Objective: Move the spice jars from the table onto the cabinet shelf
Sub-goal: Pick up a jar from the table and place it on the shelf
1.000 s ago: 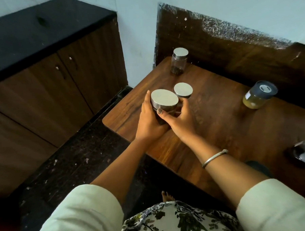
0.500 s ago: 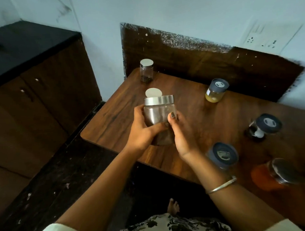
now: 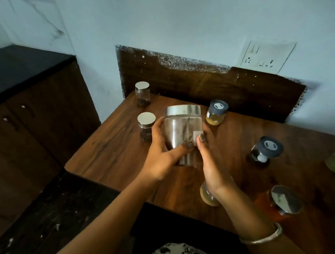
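Pale blue wall (image 3: 176,19), dark wood backboard (image 3: 199,82) with flaking top edge, white socket plate (image 3: 264,58), wooden counter (image 3: 115,149), dark wood cabinet (image 3: 36,118) with black top left, dark speckled floor (image 3: 50,210), dim light

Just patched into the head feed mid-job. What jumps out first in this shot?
Centre frame, both hands, left hand and right hand, hold a large steel-lidded jar above the wooden table. Smaller jars stand around it, two silver-lidded ones at its left. A dark cabinet stands far left.
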